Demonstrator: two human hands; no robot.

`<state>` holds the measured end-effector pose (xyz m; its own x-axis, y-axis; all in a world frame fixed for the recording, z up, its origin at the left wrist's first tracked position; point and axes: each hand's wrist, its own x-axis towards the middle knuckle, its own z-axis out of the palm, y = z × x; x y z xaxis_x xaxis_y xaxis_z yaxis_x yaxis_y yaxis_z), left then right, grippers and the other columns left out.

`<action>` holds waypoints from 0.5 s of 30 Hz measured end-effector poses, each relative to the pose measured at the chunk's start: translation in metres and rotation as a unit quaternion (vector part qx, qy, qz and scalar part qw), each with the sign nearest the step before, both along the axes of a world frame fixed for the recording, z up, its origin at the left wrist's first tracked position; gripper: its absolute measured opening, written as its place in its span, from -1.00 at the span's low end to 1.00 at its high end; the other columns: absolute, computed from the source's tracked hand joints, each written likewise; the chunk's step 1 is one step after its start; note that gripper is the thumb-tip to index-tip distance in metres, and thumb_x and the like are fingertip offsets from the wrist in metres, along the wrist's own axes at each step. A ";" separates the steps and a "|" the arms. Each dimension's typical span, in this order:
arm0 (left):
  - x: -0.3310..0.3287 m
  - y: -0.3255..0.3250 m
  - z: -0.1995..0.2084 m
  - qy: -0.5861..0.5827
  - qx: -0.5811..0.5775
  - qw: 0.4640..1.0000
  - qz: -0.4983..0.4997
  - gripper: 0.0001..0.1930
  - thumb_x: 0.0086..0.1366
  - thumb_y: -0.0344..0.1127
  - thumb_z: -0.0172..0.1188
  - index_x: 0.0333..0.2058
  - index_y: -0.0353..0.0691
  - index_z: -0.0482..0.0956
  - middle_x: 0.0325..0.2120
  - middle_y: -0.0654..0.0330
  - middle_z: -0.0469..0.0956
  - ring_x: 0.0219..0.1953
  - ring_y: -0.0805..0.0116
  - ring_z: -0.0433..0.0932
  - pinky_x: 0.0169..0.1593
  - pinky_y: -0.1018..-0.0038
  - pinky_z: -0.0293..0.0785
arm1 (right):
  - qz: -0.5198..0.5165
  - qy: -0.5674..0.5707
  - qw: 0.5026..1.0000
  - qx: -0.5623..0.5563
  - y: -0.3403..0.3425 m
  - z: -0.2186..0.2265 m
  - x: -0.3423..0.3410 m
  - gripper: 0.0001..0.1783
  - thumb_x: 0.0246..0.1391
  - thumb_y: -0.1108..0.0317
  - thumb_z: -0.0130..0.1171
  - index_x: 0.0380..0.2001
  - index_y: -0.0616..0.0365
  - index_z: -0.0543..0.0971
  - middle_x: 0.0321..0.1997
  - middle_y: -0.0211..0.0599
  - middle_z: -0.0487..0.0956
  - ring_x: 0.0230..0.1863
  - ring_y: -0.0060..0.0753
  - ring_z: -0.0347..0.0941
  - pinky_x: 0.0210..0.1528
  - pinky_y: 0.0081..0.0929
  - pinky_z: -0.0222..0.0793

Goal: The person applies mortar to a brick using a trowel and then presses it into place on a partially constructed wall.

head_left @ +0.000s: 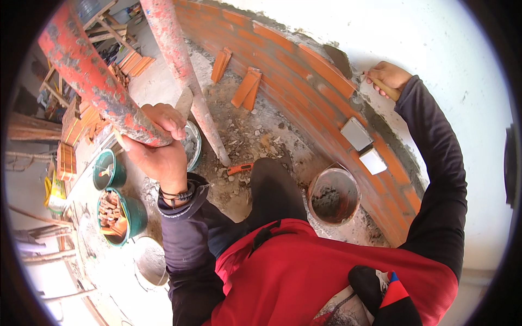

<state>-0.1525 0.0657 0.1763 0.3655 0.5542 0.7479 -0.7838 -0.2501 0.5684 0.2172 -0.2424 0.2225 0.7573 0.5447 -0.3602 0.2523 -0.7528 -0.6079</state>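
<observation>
My left hand (163,142) is wrapped around a red metal pole (89,70) with worn, mortar-spattered paint. At the wall on the right, my right hand (387,79) grips the wooden handle of a trowel (384,88). Its metal shank meets a grey patch of mortar at the top of the brick facing (304,89); how much of the blade shows I cannot tell. Thin orange bricks form this facing, and a strip of grey mortar (389,127) runs along its upper edge against the white wall. Two pale square boxes (356,134) sit on the brickwork.
A bucket of mortar (333,196) stands by the wall. A second pole (176,60) rises from the rubble-strewn floor. Loose brick tiles (248,88) lean near the wall, and an orange-handled tool (240,169) lies beside my leg. Green buckets (136,214) stand to the left, one holding brick pieces.
</observation>
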 end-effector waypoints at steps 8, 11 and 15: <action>0.000 0.002 0.000 0.020 0.023 1.000 0.005 -0.30 0.38 0.37 -0.32 -0.53 -0.22 0.33 -0.74 0.22 0.25 -0.65 0.38 0.25 -0.51 0.47 0.13 | -0.046 -0.114 0.992 -0.014 -0.017 0.012 -0.055 -0.66 0.24 0.22 0.09 -0.25 0.37 0.56 -0.61 -0.28 0.46 -0.66 -0.48 0.39 -0.62 -0.46 0.32; 0.001 0.003 -0.005 0.028 -0.007 1.000 -0.002 -0.25 0.34 0.41 -0.28 -0.49 -0.30 0.37 -0.66 0.16 0.35 -0.62 0.37 0.31 -0.50 0.46 0.22 | 0.067 -0.410 0.897 -0.154 -0.020 0.009 -0.031 -0.62 0.17 0.22 0.09 -0.18 0.39 0.61 -0.40 0.08 0.62 -0.42 -0.07 0.60 -0.30 -0.22 0.49; -0.003 0.005 -0.003 0.052 0.029 0.998 0.009 -0.22 0.35 0.42 -0.31 -0.44 -0.33 0.42 -0.62 0.14 0.39 -0.60 0.38 0.35 -0.49 0.48 0.24 | 0.061 -0.415 0.876 -0.237 0.000 0.010 -0.043 -0.63 0.14 0.24 0.04 -0.27 0.39 0.62 -0.24 0.18 0.63 -0.17 0.07 0.60 -0.08 -0.12 0.47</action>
